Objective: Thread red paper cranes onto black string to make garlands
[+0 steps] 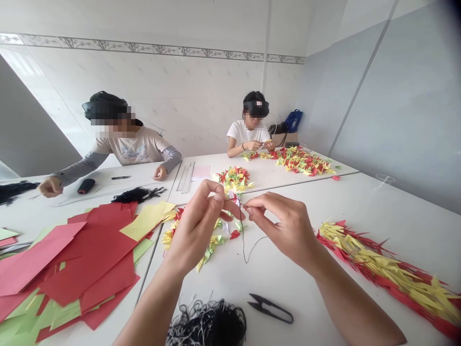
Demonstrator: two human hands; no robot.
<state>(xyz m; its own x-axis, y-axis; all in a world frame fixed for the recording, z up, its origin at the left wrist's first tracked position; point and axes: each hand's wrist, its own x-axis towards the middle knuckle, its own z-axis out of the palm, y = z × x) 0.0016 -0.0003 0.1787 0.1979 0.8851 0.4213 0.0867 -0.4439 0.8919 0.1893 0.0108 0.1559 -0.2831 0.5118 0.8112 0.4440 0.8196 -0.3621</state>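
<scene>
Tangled black-and-grey thread heap [223,322] lay nearest, just left of black metal snips [276,305]. Red, yellow, green paper sheets [93,245] lay well left of snips. Beyond snips, left hand [198,223] and right hand [283,223] both pinched thin dark thread [243,242], its tail dangling. Red-and-yellow folded-paper garland [392,276] lay right of snips.

A thin dark thread [243,240] dangles, slack and bent, between the hands [196,221].
</scene>
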